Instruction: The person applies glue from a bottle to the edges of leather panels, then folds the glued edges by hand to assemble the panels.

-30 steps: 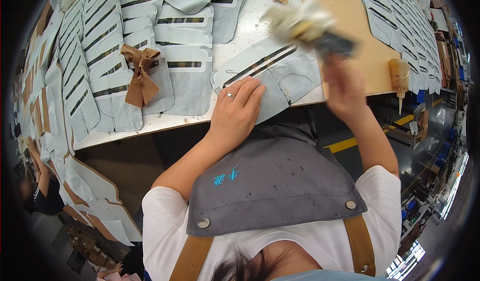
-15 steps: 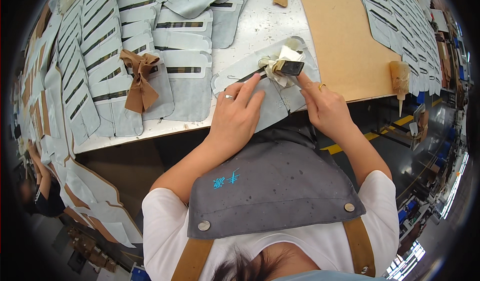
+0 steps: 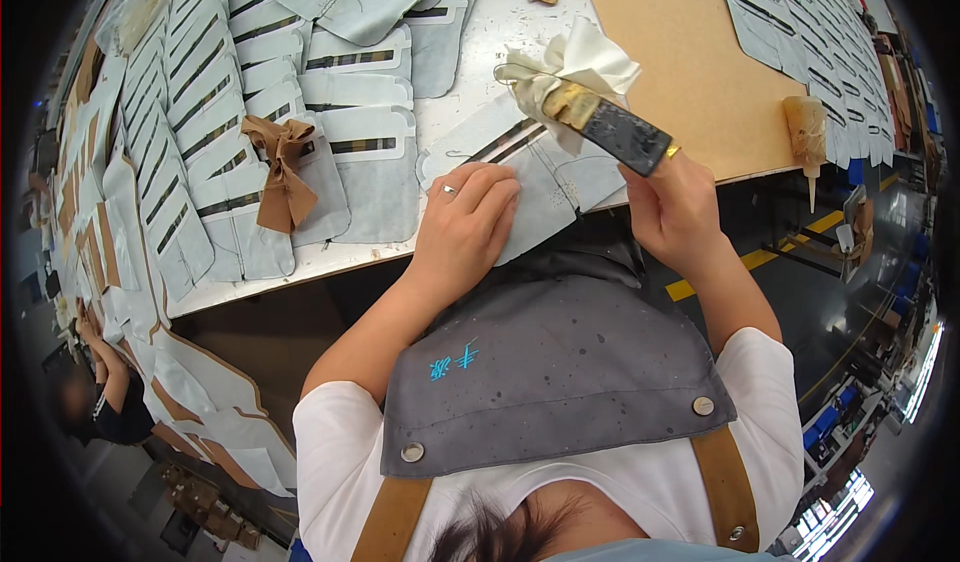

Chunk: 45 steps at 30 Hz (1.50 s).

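Observation:
A pale grey-blue fabric panel (image 3: 545, 197) with a long dark slot lies at the table's front edge. My left hand (image 3: 465, 217) rests on its left part, fingers lying side by side with nothing in them. Above the panel's right side, my right hand (image 3: 678, 212) is closed at the end of a black-handled tool (image 3: 628, 134). Pale cloth (image 3: 590, 62) is bunched and tied round the tool's yellowed far end, which it hides. The tool is raised off the panel.
Overlapping rows of similar panels (image 3: 360, 177) cover the table's left, with a knotted brown cloth (image 3: 285, 172) on them. A tan board (image 3: 700, 92) lies to the right, bearing more panels (image 3: 800, 42). A nozzle bottle (image 3: 808, 132) is at its edge. Another person (image 3: 115, 392) is at far left.
The cloth-wrapped tool has risen from the panel toward me, turning so its black handle shows. My right hand has moved slightly right and nearer. My left fingers have drawn back and together.

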Available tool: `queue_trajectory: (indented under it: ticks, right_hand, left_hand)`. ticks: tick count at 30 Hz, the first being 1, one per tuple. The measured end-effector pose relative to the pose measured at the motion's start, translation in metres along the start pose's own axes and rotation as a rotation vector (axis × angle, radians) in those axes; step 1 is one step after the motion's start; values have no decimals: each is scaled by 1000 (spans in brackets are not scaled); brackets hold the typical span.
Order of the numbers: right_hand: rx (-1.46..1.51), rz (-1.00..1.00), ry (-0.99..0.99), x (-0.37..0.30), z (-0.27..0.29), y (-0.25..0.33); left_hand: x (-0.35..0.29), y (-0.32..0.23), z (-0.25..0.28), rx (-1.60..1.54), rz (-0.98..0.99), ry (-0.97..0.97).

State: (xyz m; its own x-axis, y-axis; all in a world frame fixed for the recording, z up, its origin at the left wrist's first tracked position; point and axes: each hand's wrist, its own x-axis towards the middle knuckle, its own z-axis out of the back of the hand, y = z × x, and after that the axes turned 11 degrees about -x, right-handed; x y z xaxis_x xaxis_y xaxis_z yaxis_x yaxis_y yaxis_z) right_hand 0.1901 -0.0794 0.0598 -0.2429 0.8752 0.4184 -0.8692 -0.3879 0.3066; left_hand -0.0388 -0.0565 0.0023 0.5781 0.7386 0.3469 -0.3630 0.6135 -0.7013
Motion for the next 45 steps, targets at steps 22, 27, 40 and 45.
queue_trajectory:
  ticks: [22,27,40,45]
  right_hand:
    - [-266,-320,-193,-26,5,-93]
    - [-128,-384,-236,-34,11,-87]
    - [182,-85,-22,-1,-40,-57]
    - [213,-125,22,2,-45,-60]
  left_hand:
    - [88,21,32,-200,555,287]
    - [54,0,24,-970,642,-321]
    - [66,-16,-23,123,28,16]
    - [83,1,-30,132,173,126]
